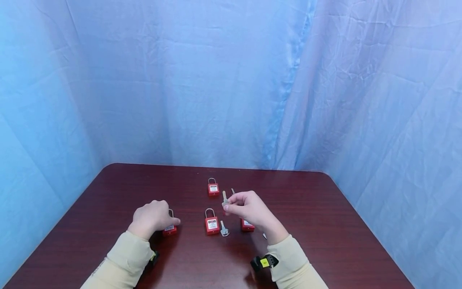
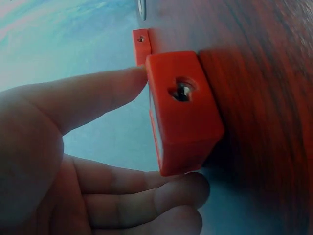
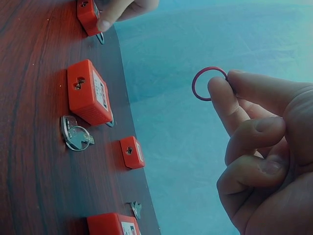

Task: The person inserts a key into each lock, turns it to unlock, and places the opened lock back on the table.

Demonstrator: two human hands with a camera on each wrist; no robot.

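Note:
My left hand [image 1: 159, 218] grips a red padlock [image 2: 183, 112] that lies on the dark wooden table [image 1: 317, 224], thumb on one side and fingers on the other. The padlock's keyhole end faces the left wrist camera. My right hand [image 1: 231, 205] is raised just above the table and pinches a silver key [image 1: 225, 197] between thumb and forefinger. In the right wrist view a thin red ring [image 3: 209, 83] shows at those fingertips. A second red padlock [image 1: 247, 225] lies partly hidden under that hand.
Two more red padlocks lie flat, one in the middle [image 1: 211, 222] and one farther back [image 1: 213, 188]. A loose key [image 1: 224, 229] lies beside the middle padlock, another key [image 1: 232, 191] behind my right hand. Blue cloth [image 1: 231, 80] surrounds the table.

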